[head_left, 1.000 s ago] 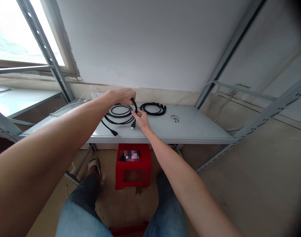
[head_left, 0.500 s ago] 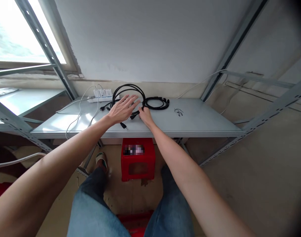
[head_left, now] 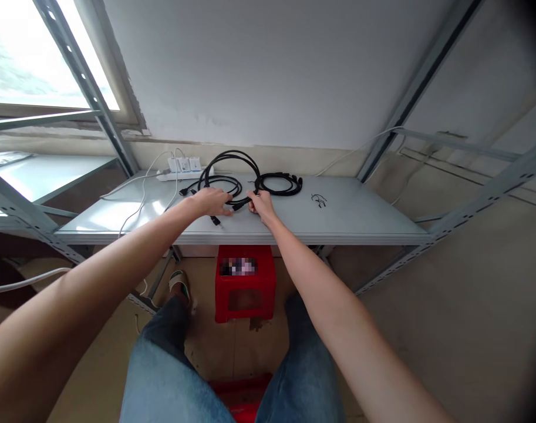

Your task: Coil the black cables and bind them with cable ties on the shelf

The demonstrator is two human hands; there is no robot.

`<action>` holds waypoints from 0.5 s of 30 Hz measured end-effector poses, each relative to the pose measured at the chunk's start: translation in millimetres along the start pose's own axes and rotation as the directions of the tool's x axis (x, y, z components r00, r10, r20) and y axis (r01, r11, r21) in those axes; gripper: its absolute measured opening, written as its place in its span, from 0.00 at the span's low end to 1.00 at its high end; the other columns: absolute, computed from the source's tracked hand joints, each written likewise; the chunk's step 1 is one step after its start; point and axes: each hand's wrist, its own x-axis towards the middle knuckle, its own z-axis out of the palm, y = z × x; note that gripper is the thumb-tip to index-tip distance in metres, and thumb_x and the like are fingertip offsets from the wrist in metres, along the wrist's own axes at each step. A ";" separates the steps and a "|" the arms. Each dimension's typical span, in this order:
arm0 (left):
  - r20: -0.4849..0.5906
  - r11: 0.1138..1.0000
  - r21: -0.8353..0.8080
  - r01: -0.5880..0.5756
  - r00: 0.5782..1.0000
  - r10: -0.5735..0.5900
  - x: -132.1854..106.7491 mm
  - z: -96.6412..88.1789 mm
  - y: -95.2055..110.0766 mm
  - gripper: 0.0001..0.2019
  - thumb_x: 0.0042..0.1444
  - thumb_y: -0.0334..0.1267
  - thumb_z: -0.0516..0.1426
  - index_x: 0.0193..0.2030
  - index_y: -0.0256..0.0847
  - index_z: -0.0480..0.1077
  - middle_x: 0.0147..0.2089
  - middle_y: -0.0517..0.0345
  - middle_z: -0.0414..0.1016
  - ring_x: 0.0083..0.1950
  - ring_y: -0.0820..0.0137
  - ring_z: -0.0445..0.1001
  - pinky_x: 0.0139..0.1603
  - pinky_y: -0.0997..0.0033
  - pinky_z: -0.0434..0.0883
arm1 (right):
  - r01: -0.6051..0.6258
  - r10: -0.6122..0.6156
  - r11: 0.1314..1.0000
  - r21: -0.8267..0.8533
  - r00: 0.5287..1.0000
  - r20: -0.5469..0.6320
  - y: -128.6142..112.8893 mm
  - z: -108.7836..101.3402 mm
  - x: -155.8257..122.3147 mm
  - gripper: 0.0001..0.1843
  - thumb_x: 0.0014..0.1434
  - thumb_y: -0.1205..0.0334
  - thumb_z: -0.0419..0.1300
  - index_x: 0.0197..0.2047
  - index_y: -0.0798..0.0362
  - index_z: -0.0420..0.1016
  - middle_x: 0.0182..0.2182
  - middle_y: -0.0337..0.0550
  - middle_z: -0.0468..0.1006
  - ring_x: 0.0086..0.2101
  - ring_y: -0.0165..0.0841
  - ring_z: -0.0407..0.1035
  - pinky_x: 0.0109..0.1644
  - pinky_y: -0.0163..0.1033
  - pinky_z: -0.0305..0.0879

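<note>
A loose black cable (head_left: 229,157) stands in a raised loop on the grey shelf top (head_left: 360,220). My right hand (head_left: 261,202) pinches that cable where the loop crosses near its plug end. My left hand (head_left: 211,201) lies just left of it, fingers curled over the cable's lower strands and a plug (head_left: 215,221). A second black cable (head_left: 279,183), coiled flat, lies to the right of my right hand.
A white power strip (head_left: 179,171) with white leads sits at the back left of the shelf. A small black tie (head_left: 317,200) lies to the right. A red stool (head_left: 245,282) stands below the shelf, between my legs. Metal frame posts rise on both sides.
My left hand has come down from flat above the coil onto the cable's lower strands, fingers curling. My right hand keeps its pinch in the same place. The loop still stands raised.
</note>
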 end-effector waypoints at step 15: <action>-0.263 0.997 -0.067 -0.031 0.965 0.012 1.7 44.8 -43.3 0.18 0.70 0.42 0.54 0.53 0.40 0.83 0.58 0.36 0.78 0.68 0.46 0.74 0.72 0.50 0.69 | 0.075 -0.081 0.995 -0.066 0.992 -0.093 5.4 3.5 9.3 0.17 0.60 0.52 0.74 0.36 0.49 0.71 0.18 0.30 0.67 0.22 0.29 0.63 0.25 0.32 0.61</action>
